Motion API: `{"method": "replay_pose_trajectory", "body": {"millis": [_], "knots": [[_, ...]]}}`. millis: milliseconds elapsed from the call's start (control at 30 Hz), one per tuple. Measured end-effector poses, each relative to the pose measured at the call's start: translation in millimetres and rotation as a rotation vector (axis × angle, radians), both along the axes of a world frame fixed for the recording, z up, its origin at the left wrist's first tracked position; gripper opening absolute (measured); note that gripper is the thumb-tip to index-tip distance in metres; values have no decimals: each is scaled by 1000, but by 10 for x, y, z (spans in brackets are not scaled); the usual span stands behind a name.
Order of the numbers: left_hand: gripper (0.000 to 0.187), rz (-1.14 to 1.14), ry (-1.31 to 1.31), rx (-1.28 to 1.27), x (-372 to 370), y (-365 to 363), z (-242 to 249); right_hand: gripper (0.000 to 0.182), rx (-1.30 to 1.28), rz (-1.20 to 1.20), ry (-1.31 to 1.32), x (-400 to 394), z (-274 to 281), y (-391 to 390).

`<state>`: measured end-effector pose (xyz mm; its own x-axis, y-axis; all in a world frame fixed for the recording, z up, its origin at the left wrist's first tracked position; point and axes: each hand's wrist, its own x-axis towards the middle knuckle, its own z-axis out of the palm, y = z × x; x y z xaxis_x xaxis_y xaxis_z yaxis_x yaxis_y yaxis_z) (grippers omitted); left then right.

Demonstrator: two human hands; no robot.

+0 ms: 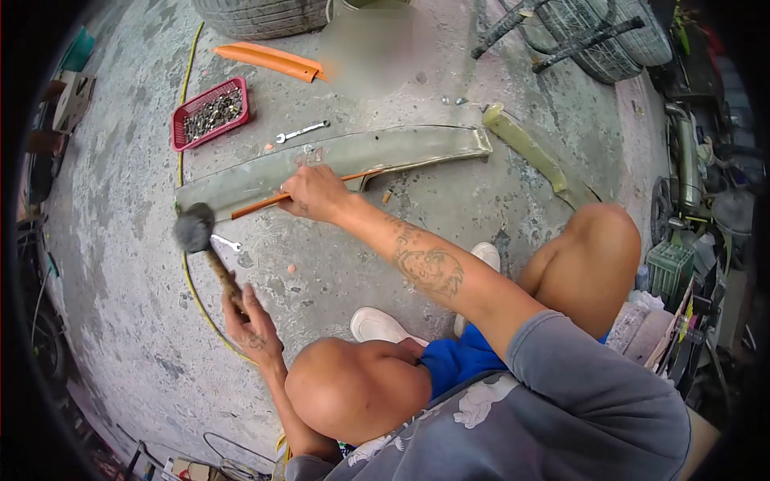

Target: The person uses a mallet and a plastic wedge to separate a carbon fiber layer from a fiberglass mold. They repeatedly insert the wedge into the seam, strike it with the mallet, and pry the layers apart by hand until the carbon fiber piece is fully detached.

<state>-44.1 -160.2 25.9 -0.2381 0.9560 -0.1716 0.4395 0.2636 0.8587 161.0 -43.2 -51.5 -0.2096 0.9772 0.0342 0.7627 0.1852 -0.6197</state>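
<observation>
My left hand [255,329] grips the wooden handle of a mallet [194,228], whose dark round head is raised near the left end of a long grey-green panel [417,147]. My right hand [314,192] is closed around a thin orange strip [261,206] along the panel's near edge. The strip's left end sticks out past my fingers, and its right part runs along the panel's edge. Just beneath the mallet head, a wrench [228,243] lies partly hidden on the concrete. Beyond the panel lies another wrench [303,131].
A red basket [245,103] of small metal hardware stands at upper left, with an orange trough-shaped piece [269,60] beyond it. A yellow-green curved piece [525,147] lies at right. Tyres [261,16] stand at the far side. A yellow hose [189,280] crosses the left floor.
</observation>
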Motion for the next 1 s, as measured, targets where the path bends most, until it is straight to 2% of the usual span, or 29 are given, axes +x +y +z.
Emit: {"method": "replay_pose_trajectory", "body": {"millis": [67, 133, 200, 333, 433, 600, 667, 733, 833, 933, 1000], "knots": [[33, 142, -67, 23, 68, 26, 18, 25, 20, 2, 13, 56, 15, -40], [31, -82, 103, 226, -42, 69, -304, 26, 28, 1, 3, 32, -41, -12], [30, -64, 37, -3, -18, 50, -271, 27, 34, -13, -15, 84, -109, -11], [28, 61, -64, 20, 59, 42, -333, 28, -3, -36, -89, 117, -196, -1], [31, -95, 50, -26, 30, -3, -506, 28, 58, -70, -80, 159, -308, -12], [30, 10, -76, 9, 104, -62, -634, 26, -54, 18, -198, 380, -426, -138], [30, -174, 44, -22, 109, -106, -783, 26, -49, 22, -205, 445, -471, -182], [29, -180, 80, 8, 266, -138, -704, 28, -1, -8, -196, 575, -490, -197], [28, -36, -31, 149, 489, -165, -714, 29, -16, 31, -217, 748, -450, -240], [28, -179, 35, 13, 471, -210, -769, 33, -108, 64, -262, 808, -380, -260], [26, -164, 36, -5, 505, -218, -786, 32, -23, 94, -198, 849, -371, -289]]}}
